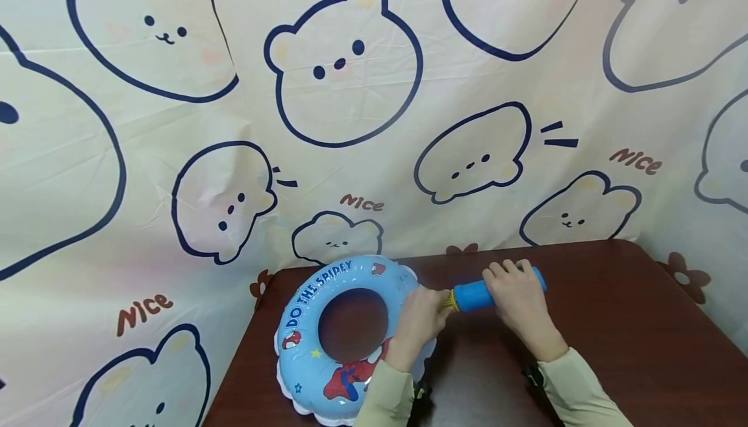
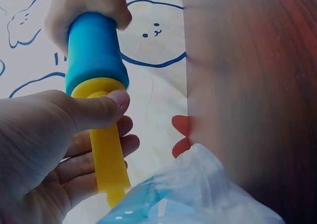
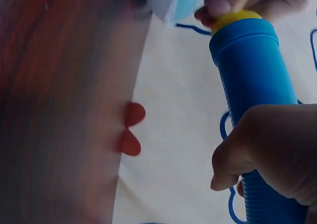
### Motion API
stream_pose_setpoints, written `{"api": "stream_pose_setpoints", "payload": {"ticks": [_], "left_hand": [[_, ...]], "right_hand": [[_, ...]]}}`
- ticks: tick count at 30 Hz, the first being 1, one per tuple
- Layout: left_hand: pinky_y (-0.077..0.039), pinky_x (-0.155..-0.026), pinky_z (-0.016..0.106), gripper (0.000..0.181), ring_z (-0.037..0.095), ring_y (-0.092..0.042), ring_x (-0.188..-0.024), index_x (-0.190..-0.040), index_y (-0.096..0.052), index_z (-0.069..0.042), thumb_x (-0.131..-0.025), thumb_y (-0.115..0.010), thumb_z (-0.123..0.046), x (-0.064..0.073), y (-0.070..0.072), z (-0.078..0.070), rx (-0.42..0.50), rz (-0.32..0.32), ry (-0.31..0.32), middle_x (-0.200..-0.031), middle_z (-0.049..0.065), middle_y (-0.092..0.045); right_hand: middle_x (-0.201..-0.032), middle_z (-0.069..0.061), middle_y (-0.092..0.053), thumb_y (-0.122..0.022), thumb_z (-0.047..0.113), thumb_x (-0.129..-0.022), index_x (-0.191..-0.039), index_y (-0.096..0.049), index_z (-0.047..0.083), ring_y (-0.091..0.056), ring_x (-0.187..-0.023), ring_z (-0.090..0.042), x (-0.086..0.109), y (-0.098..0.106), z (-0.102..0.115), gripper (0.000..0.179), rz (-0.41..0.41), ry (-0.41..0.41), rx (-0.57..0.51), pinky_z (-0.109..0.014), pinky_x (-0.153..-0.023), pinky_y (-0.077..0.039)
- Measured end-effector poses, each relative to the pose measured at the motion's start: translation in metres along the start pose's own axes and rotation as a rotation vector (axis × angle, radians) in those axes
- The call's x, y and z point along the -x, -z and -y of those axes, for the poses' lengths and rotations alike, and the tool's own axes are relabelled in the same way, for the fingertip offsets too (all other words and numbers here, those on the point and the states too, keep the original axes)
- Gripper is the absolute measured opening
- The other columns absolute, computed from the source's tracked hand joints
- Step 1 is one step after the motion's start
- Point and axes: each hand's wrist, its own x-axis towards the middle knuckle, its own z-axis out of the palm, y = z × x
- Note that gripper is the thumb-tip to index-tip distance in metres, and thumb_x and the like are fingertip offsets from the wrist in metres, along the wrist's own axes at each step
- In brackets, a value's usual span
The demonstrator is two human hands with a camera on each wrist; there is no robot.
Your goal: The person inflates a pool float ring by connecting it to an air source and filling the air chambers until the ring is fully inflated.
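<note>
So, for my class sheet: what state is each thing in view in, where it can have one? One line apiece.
Swim ring: puffed out, printed side in view; firmness cannot be told.
Pump: held in both hands, yellow end toward the ring.
Left hand: grips the yellow end.
Right hand: grips the blue barrel.
Patterned cloth: hung up, creased in places.
</note>
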Motion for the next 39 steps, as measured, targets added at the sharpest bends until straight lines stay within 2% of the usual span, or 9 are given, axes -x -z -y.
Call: {"api": "stream_pose_setpoints", "payload": {"ticks": [5, 10, 18, 27, 32, 39], "left_hand": [[-0.052, -0.068, 0.015, 0.018, 0.004, -0.054, -0.063, -0.106, -0.083, -0.013, -0.094, -0.085, -0.026, 0.001, 0.002, 0.0, 0.04, 0.011, 0.028, -0.081, -0.003, -0.077], [-0.054, -0.069, 0.015, 0.016, 0.003, -0.058, -0.066, -0.107, -0.084, -0.014, -0.095, -0.083, -0.025, 0.001, 0.006, 0.001, 0.073, 0.02, 0.045, -0.089, -0.002, -0.08], [-0.047, -0.061, 0.011, 0.018, 0.002, -0.053, -0.063, -0.111, -0.083, -0.014, -0.096, -0.083, -0.025, -0.001, 0.006, 0.002, 0.124, 0.041, 0.072, -0.091, -0.001, -0.081], [-0.053, -0.067, 0.013, 0.019, 0.003, -0.058, -0.067, -0.111, -0.084, -0.014, -0.095, -0.083, -0.025, 0.0, 0.007, 0.003, 0.122, 0.037, 0.078, -0.095, -0.001, -0.081], [-0.052, -0.066, 0.013, 0.018, 0.003, -0.057, -0.066, -0.109, -0.084, -0.014, -0.095, -0.084, -0.026, -0.001, 0.007, 0.004, 0.106, 0.031, 0.068, -0.091, -0.001, -0.081], [-0.051, -0.064, 0.012, 0.018, 0.003, -0.057, -0.065, -0.108, -0.084, -0.012, -0.094, -0.084, -0.024, -0.003, 0.004, 0.003, 0.067, 0.033, 0.06, -0.089, -0.001, -0.08]], "right_hand": [[-0.103, -0.011, -0.076, -0.108, 0.021, -0.052, -0.106, -0.073, 0.008, -0.068, -0.094, -0.033, 0.001, -0.001, -0.003, 0.065, 0.036, 0.002, -0.027, -0.055, -0.088, -0.054], [-0.107, -0.012, -0.078, -0.11, 0.019, -0.049, -0.108, -0.074, 0.01, -0.067, -0.1, -0.035, 0.003, 0.01, -0.027, 0.069, 0.06, -0.058, -0.078, -0.057, -0.094, -0.05], [-0.106, -0.016, -0.078, -0.108, 0.01, -0.044, -0.104, -0.074, 0.01, -0.068, -0.104, -0.042, 0.015, 0.025, -0.069, 0.069, -0.02, -0.151, -0.079, -0.065, -0.099, -0.047], [-0.111, -0.022, -0.077, -0.104, 0.004, -0.047, -0.108, -0.076, 0.006, -0.064, -0.109, -0.046, 0.023, 0.043, -0.096, 0.066, -0.02, -0.24, -0.058, -0.069, -0.101, -0.044], [-0.112, -0.023, -0.075, -0.104, 0.006, -0.048, -0.11, -0.075, 0.005, -0.061, -0.112, -0.048, 0.022, 0.047, -0.096, 0.069, -0.002, -0.25, -0.026, -0.07, -0.101, -0.042], [-0.109, -0.019, -0.075, -0.109, 0.013, -0.045, -0.105, -0.07, 0.006, -0.065, -0.105, -0.044, 0.012, 0.032, -0.068, 0.071, -0.045, -0.14, 0.013, -0.068, -0.094, -0.047]]}}
